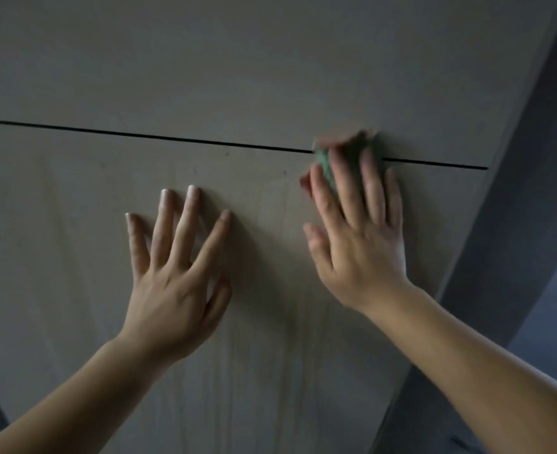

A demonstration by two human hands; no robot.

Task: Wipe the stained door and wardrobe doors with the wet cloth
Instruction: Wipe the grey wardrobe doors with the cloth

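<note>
Head view is showing wiping under way: the right hand (355, 244), fingers straight, is pressing the green cloth (325, 168) onto the wardrobe door (74, 231) beside the flat, empty left hand (175, 273), probably needing a stroke toward it next.

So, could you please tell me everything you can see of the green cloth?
The green cloth looks like a small piece of textured fabric, bunched rather than spread out. Most of it is hidden under the straight fingers of the right hand, which press it against the pale door panel. Green shows only between and just above the fingers. It lies across the dark horizontal seam between two panels, towards the right edge. It is motion-blurred, so wetness cannot be judged.
</note>
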